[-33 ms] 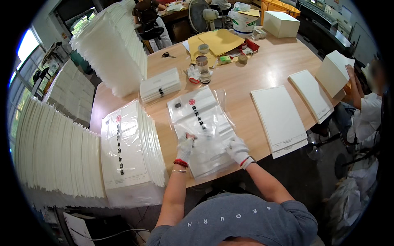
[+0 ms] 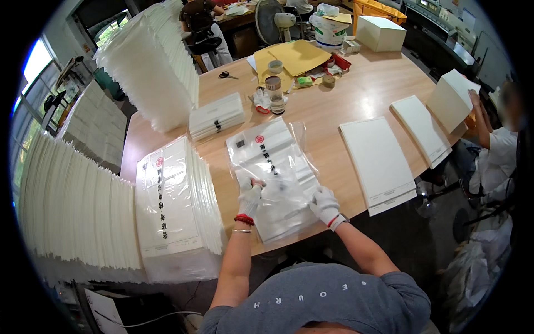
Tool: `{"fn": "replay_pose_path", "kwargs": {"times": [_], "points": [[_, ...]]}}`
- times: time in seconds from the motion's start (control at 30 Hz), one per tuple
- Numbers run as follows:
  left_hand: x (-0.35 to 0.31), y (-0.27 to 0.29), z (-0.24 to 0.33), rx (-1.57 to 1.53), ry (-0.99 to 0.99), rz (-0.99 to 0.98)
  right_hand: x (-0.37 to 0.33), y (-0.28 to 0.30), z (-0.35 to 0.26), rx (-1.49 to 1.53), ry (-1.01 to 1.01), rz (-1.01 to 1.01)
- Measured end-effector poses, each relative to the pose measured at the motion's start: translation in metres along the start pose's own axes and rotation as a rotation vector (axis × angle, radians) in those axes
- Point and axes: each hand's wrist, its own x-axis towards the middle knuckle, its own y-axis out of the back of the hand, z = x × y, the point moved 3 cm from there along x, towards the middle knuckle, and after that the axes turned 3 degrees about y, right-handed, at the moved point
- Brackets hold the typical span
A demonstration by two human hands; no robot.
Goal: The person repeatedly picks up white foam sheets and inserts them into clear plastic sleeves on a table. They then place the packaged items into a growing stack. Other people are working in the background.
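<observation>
A clear plastic bag [image 2: 286,192] with white printed sheets inside lies flat on the table before me, its open-looking loose film reaching past the sheets at the far right. My left hand [image 2: 250,197], in a white glove with bare fingertips, has its fingers bent on the bag's left part. At the bag's right edge, my gloved right hand [image 2: 325,205] is curled with the film at its fingertips. To the left stands a thick stack of filled clear bags [image 2: 169,195]. On the right lies a stack of white sheets [image 2: 378,161].
Tall white stacks [image 2: 150,67] rise at the left. A banded white bundle [image 2: 217,116], a jar [image 2: 274,94], scissors [image 2: 227,75], yellow envelopes [image 2: 300,57] and a tape roll [image 2: 329,82] lie farther back. At the right, a co-worker's hand [image 2: 475,99] touches a paper block [image 2: 453,100].
My right hand has shifted slightly right to the bag's edge, its fingers drawn in. The film between my hands has moved a little. My left hand stays nearly in place.
</observation>
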Motion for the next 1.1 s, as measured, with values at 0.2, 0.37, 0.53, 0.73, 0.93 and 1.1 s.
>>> {"fn": "replay_pose_path", "kwargs": {"times": [0.2, 0.37, 0.53, 0.73, 0.93, 1.1], "points": [[0.001, -0.032, 0.050, 0.256, -0.206, -0.077, 0.036, -0.057, -0.050, 0.339, 0.323, 0.213], [-0.021, -0.036, 0.114, 0.586, -0.565, -0.052, 0.031, -0.079, -0.007, 0.255, 0.390, 0.158], [-0.048, -0.038, 0.098, 0.644, -0.678, 0.002, -0.045, 0.041, 0.007, 0.435, 0.093, -0.204], [-0.099, -0.023, 0.113, 0.570, -0.865, 0.239, -0.103, 0.121, 0.149, -0.399, -0.053, 0.056], [-0.153, -0.068, 0.088, 0.402, -0.832, -0.107, -0.109, 0.105, 0.204, -0.176, -0.051, 0.229], [-0.192, -0.124, 0.069, 0.395, -0.646, -0.669, -0.096, 0.121, 0.195, -0.236, -0.169, 0.140]]}}
